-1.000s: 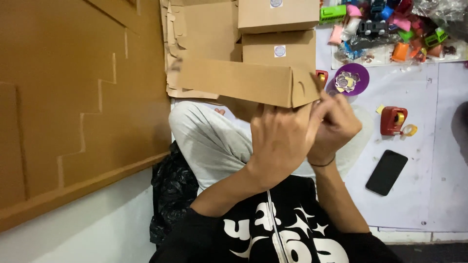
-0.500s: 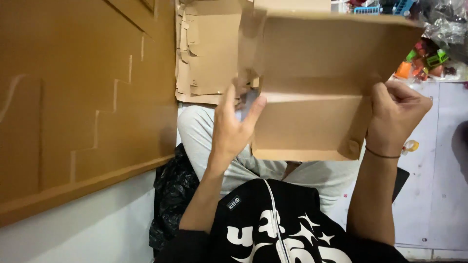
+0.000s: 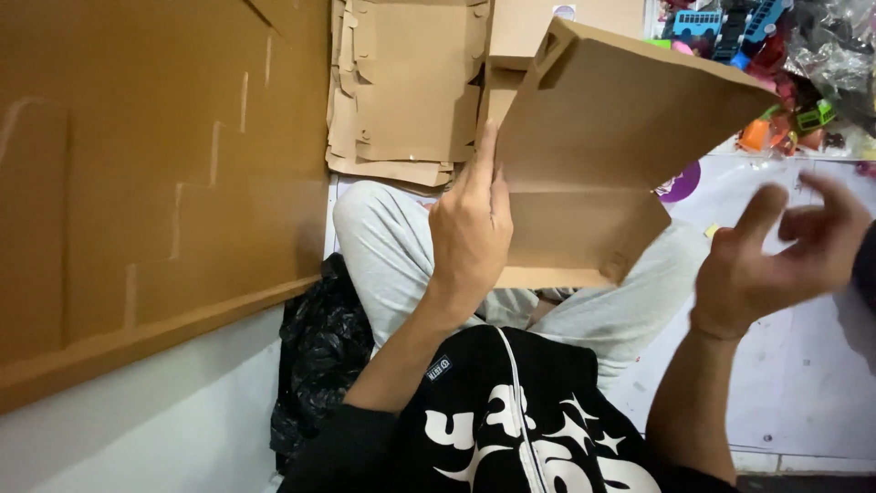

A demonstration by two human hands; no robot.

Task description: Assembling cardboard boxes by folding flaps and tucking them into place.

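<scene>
Cardboard box (image 3: pixel 602 155), half folded, is held up over the lap, tilted, gripped at its left edge by the left hand (image 3: pixel 470 228). Right hand (image 3: pixel 776 256) is off the box to its right, fingers loosely spread, empty. Flat cardboard stack (image 3: pixel 401 91) lies behind, toys (image 3: pixel 757 36) at upper right.

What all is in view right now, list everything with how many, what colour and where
folded cardboard box: one, brown, centre, held up over the lap
flat cardboard blanks: a stack, brown, top centre on the floor
cardboard sheets: large, brown, filling the left side
closed cardboard box: one, brown, top, behind the held box
toys: a pile, mixed bright colours, top right
purple disc: one, partly hidden behind the held box
black plastic bag: one, lower left beside the leg
white floor mat: right side
left hand: grip on the held box's left edge
right hand: open, blurred, off the box, at right
</scene>
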